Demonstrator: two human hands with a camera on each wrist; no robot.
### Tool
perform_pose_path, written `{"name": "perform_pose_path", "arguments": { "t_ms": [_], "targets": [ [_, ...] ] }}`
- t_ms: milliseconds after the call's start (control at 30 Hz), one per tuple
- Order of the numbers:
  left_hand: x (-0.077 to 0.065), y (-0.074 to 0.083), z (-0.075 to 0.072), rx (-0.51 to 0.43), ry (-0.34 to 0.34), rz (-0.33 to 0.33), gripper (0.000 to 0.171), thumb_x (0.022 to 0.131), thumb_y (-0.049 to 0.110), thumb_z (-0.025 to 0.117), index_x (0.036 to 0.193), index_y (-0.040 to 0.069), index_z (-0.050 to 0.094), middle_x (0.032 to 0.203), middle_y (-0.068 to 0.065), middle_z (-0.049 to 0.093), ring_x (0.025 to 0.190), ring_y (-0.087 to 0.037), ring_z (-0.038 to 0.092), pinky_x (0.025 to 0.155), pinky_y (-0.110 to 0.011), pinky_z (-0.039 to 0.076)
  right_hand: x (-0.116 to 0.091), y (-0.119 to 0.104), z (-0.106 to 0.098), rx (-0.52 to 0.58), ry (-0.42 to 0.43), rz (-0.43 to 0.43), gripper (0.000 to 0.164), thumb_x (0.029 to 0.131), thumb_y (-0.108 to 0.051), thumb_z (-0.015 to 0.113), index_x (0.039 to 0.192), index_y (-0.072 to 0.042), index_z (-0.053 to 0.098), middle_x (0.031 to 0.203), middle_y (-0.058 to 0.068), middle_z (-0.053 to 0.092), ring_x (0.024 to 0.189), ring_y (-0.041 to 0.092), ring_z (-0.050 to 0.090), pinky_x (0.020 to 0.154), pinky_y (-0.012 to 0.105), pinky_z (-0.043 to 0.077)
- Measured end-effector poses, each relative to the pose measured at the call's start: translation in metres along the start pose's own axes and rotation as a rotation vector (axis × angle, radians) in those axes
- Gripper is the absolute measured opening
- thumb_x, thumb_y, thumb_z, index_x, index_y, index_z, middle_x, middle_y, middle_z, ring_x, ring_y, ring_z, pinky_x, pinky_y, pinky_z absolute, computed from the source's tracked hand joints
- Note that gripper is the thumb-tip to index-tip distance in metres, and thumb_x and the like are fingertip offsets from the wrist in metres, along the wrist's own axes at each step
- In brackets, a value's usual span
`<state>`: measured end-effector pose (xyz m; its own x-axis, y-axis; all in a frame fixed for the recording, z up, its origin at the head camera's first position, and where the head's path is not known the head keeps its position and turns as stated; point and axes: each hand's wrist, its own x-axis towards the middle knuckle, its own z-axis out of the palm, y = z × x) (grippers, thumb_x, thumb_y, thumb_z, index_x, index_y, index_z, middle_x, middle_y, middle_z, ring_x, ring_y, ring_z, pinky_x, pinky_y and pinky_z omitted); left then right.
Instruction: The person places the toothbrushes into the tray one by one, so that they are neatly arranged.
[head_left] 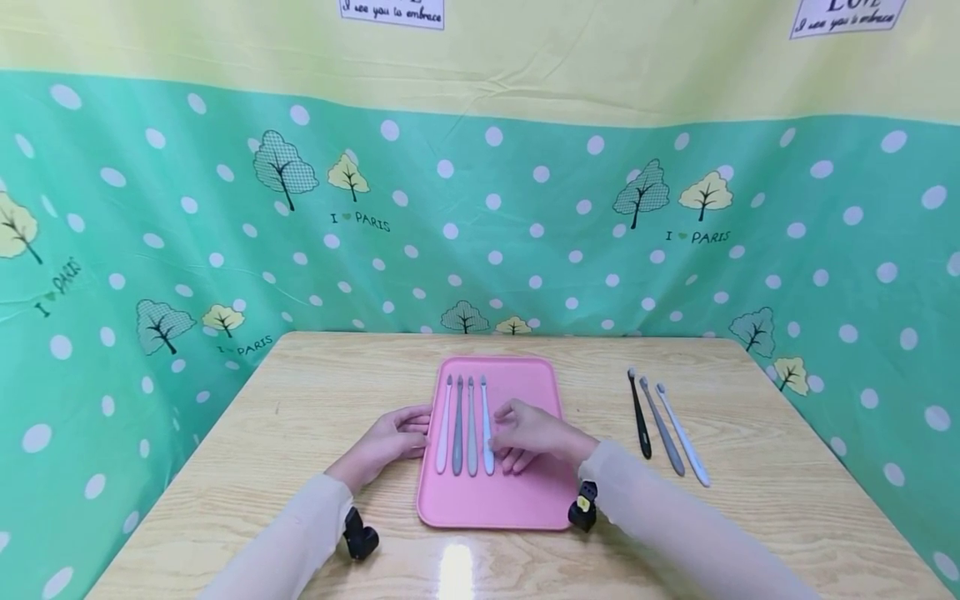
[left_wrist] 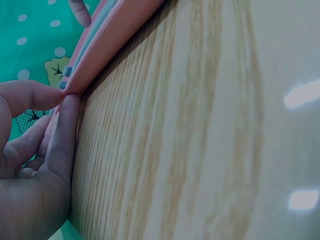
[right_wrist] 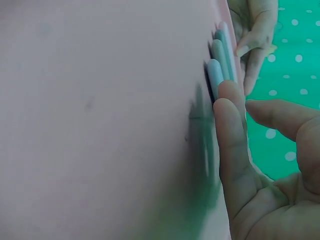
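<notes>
"Glare (head_left: pixel 455 571) is seen on the near side of the wooden table (head_left: pixel 540 575). What is found just beyond?"

"Pale sleeves (head_left: pixel 300 525), with black cameras (head_left: pixel 360 537) strapped at the wrists."

"How are the hands held?"

"The left hand (head_left: pixel 386 442) is laid, unclenched, against the left rim of the pink tray (head_left: pixel 495 508). The right hand (head_left: pixel 532 432) is held over the tray, released, its fingers loosely bent just beside a pale blue toothbrush (head_left: pixel 486 425); whether that is touched cannot be told."

"Where is that brush set?"

"It is placed at the right end of a row of four on the tray, all heads pointed to the far side."

"And to the right?"

"Three more toothbrushes (head_left: pixel 663 427) are laid on the table, well apart from the tray. At the far edge, a dotted green cloth (head_left: pixel 510 233) is hung."
</notes>
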<state>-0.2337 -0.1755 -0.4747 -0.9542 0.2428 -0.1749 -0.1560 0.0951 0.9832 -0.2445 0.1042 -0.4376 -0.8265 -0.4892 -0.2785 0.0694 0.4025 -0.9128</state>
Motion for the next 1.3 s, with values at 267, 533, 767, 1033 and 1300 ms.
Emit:
{"name": "perform_pose_path", "arguments": {
  "t_ms": [267, 533, 767, 1033, 1300],
  "targets": [
    [0.000, 0.000, -0.001, -0.001, -0.010, 0.015, 0.060, 0.091, -0.004, 0.062, 0.147, -0.005, 0.042, 0.132, -0.022, 0.054, 0.110, -0.026, 0.063, 0.091, -0.037, 0.058, -0.009, -0.002, -0.013, -0.004, -0.017, -0.037, 0.055, 0.095, -0.013, 0.067, 0.139, 0.007, 0.040, 0.083, 0.019, 0.069, 0.064, 0.029, 0.070, 0.060, 0.040, 0.064],
    [-0.001, 0.001, -0.001, -0.008, -0.011, 0.014, 0.060, 0.091, -0.004, 0.062, 0.148, -0.004, 0.041, 0.132, -0.022, 0.054, 0.110, -0.026, 0.063, 0.092, -0.037, 0.058, -0.021, -0.001, -0.031, -0.040, 0.006, -0.036, 0.052, 0.096, -0.015, 0.065, 0.138, 0.006, 0.043, 0.083, 0.019, 0.068, 0.064, 0.026, 0.069, 0.060, 0.038, 0.063],
    [0.000, 0.001, -0.001, -0.015, -0.004, 0.005, 0.061, 0.090, -0.006, 0.062, 0.148, -0.003, 0.042, 0.131, -0.022, 0.054, 0.111, -0.027, 0.063, 0.091, -0.037, 0.059, -0.031, -0.001, -0.048, -0.062, 0.024, -0.039, 0.049, 0.097, -0.014, 0.064, 0.135, 0.008, 0.044, 0.090, 0.021, 0.067, 0.066, 0.025, 0.069, 0.062, 0.038, 0.064],
    [0.001, 0.000, -0.001, -0.014, -0.003, 0.010, 0.061, 0.090, -0.005, 0.062, 0.148, -0.004, 0.042, 0.132, -0.022, 0.054, 0.111, -0.027, 0.062, 0.091, -0.037, 0.059, -0.042, 0.003, -0.067, -0.075, 0.041, -0.022, 0.044, 0.096, -0.014, 0.064, 0.130, 0.010, 0.049, 0.087, 0.018, 0.065, 0.065, 0.021, 0.067, 0.059, 0.033, 0.063],
    [0.000, 0.001, 0.001, -0.018, -0.013, 0.012, 0.061, 0.090, -0.006, 0.061, 0.148, -0.004, 0.042, 0.132, -0.022, 0.054, 0.111, -0.026, 0.062, 0.092, -0.037, 0.058, -0.054, 0.016, -0.084, -0.065, 0.042, -0.023, 0.044, 0.098, -0.015, 0.063, 0.130, 0.011, 0.049, 0.087, 0.018, 0.067, 0.068, 0.021, 0.069, 0.060, 0.033, 0.062]
  ]
}}
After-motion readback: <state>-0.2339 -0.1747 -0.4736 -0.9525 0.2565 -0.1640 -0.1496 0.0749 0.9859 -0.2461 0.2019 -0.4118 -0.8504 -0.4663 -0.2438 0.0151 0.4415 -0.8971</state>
